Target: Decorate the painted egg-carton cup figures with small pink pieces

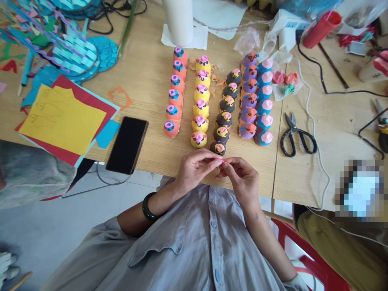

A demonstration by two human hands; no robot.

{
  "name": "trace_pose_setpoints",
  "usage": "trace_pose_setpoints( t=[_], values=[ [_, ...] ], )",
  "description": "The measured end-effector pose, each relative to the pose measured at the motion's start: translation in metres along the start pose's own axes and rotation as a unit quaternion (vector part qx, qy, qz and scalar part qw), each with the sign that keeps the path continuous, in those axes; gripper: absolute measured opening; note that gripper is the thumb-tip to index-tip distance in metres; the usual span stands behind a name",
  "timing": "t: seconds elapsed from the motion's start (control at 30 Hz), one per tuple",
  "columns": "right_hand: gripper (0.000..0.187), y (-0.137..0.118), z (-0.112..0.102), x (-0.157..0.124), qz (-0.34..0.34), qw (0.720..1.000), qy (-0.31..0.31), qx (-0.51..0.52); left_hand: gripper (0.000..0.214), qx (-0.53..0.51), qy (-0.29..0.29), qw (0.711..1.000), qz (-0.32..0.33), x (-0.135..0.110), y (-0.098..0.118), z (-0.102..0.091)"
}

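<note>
Near the table's front edge, my left hand (197,167) and my right hand (241,173) meet fingertip to fingertip. Thumbs and forefingers of both pinch a small pink piece of soft clay (220,159); its exact shape is mostly hidden by the fingers. Just beyond them ends a row of black clay animal heads (222,133) with yellow faces and pink snouts. Beside it stand rows of yellow heads (200,108), orange heads (174,97), purple heads (249,99) and blue heads with pink tops (266,107).
To the left lie a black phone (127,144) and stacked coloured paper (60,117), with blue woven paper pieces (75,56) behind. Black-handled scissors (295,135) and a white cable (312,121) are on the right. A white cylinder (178,22) stands at the back.
</note>
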State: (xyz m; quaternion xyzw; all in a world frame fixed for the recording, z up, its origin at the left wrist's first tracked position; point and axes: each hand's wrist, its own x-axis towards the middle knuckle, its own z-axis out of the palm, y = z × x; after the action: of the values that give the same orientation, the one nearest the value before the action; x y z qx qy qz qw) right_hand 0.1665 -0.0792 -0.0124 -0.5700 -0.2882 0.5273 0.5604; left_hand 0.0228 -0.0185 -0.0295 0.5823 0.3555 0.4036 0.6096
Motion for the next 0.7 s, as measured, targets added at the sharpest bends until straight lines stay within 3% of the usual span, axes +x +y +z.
trace_pose_setpoints(
  t=[0.1,0.3,0.7],
  values=[
    [0.024,0.0016,-0.001,0.0011,0.012,1.0,0.005,0.004,0.025,-0.019,-0.009,1.0,0.005,-0.0001,-0.0008,-0.0001],
    [0.023,0.0007,-0.0018,-0.0008,0.011,1.0,-0.006,0.021,0.014,0.003,0.004,1.0,0.03,-0.0003,-0.0017,-0.0014],
    [0.016,0.0035,-0.0037,-0.0024,-0.039,0.999,-0.009,-0.019,0.015,-0.007,0.008,1.0,-0.029,-0.0013,-0.0001,0.001]
  ],
)
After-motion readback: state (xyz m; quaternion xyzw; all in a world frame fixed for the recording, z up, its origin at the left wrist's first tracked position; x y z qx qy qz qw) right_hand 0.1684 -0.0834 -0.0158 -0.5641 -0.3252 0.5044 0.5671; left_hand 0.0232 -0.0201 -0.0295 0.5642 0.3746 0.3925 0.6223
